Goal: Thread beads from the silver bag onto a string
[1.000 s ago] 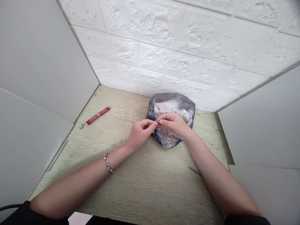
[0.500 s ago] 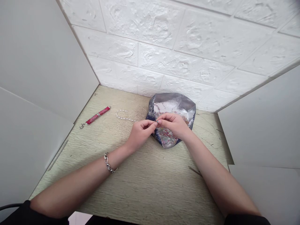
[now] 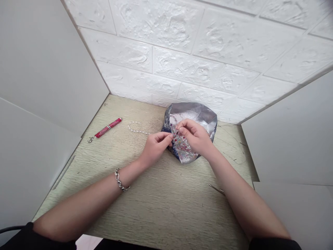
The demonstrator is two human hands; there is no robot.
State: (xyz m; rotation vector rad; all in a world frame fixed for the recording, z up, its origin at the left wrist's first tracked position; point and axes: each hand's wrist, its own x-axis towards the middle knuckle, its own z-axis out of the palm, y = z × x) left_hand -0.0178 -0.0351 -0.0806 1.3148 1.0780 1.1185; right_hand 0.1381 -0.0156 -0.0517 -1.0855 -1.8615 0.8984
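Over the near left side of a silver-lined bag (image 3: pixel 194 108), my left hand (image 3: pixel 156 147) is closed in a pinch of thumb and forefinger. A strand of pale beads (image 3: pixel 134 131) lies on the table and runs in behind this hand, seemingly to its fingertips. My right hand (image 3: pixel 196 135) is also pinched, just right of the left fingertips, above the bag's opening. Whatever it holds is too small to make out. Inside the bag are many small loose beads (image 3: pixel 183 147) in red, white and clear colours, partly hidden by my right hand.
A red pen-like tube (image 3: pixel 108 127) with metal ends lies on the table (image 3: pixel 161 201) at the left. A thin metal tool (image 3: pixel 216 189) is partly covered by my right forearm. Behind the bag rises a white brick-patterned wall (image 3: pixel 177 66), with pale panels on both sides.
My right fingertips have come away from the left ones, a little up and to the right, uncovering more beads in the bag. My left hand has barely moved.
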